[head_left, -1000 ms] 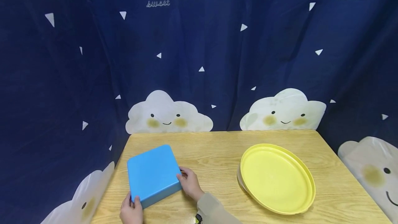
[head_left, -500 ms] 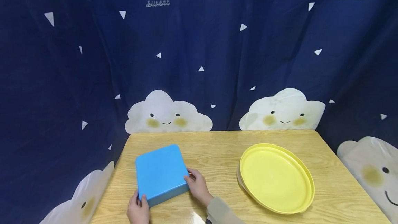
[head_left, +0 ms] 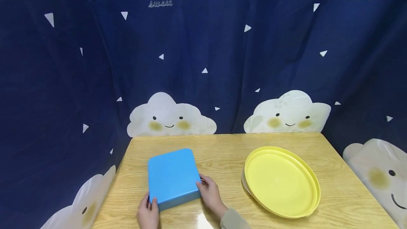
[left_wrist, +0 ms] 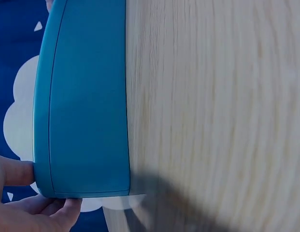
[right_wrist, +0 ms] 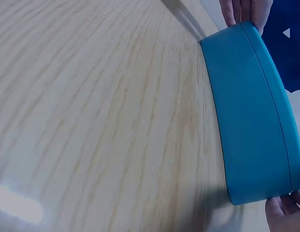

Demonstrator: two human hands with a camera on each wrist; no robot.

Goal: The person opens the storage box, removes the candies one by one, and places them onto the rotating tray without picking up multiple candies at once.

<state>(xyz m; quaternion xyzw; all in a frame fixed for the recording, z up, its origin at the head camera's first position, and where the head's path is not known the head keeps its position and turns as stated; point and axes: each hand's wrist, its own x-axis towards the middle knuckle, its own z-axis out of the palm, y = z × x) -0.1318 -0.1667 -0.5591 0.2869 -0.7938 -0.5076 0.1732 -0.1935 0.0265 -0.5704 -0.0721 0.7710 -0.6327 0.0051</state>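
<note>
A square blue box with rounded corners sits flat on the wooden table, left of the middle. In both wrist views a thin seam near its top edge marks off a lid. My left hand grips its near left corner, thumb on the top edge and fingers against the side. At the near right corner my right hand holds the box the same way, with its thumb at the upper edge. From the left wrist view, the left hand appears at the box's end, fingertips against the side wall.
A round yellow tray-like lid lies tilted on the right part of the wooden table, with a pale rim showing beneath its left side. Behind and along the sides hangs a dark blue curtain printed with clouds and triangles.
Both hands have slid the blue box to the right across the table, turning it slightly. Their grip on it stays the same, and the yellow round lid keeps its place.
</note>
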